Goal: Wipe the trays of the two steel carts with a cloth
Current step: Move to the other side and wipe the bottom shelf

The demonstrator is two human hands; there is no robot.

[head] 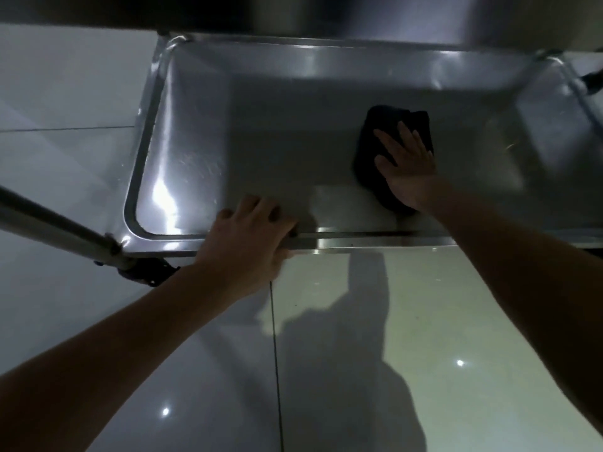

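A low steel cart tray [261, 132] fills the upper half of the head view, seen from above. A dark cloth [391, 125] lies on the right part of the tray. My right hand [408, 161] presses flat on the cloth with fingers spread and straight. My left hand [251, 236] grips the near rim of the tray [359, 238], fingers curled over the edge into the tray and thumb below it.
A steel cart leg [55, 223] slants in from the left to the tray's near-left corner, above a caster [146, 272]. Another steel surface [326, 14] overhangs at the top. Glossy floor tiles [424, 321] lie below and to the left.
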